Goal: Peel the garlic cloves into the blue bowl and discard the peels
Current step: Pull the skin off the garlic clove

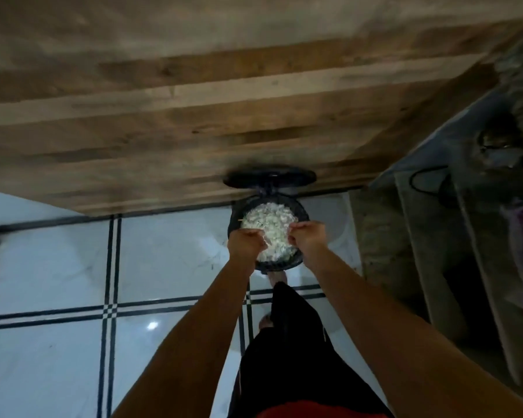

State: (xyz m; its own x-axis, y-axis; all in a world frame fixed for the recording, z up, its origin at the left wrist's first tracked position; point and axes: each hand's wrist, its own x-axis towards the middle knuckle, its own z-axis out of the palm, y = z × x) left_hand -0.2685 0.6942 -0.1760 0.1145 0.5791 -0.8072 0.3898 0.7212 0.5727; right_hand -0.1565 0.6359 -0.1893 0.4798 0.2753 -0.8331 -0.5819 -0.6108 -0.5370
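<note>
Down on the tiled floor, the head view shows one round black bin at the near edge of a wooden tabletop. Its single lid is tipped up on the far side, with the hinge pointing away from the person and the mouth facing straight up.

A heap of pale garlic peels fills the bin. There are too many to count, and each is too small and blurred to tell which way it points. The visible heap is oval, with its long axis running from the hinge side towards the person.

Two bare forearms reach forward. The left hand is over the bin's near-left rim and the right hand over its near-right rim, with the peels between them and below. Both hands are clenched with the fingers curled in. A pale sliver shows at the left hand's fingertips, but I cannot tell whether it is pinched there or lies in the heap behind. I cannot tell either whether the right hand holds anything.

Two bare feet show. One foot is at the bin's near base and the other foot is farther back beside black trousers. Grey steps rise on the right.
</note>
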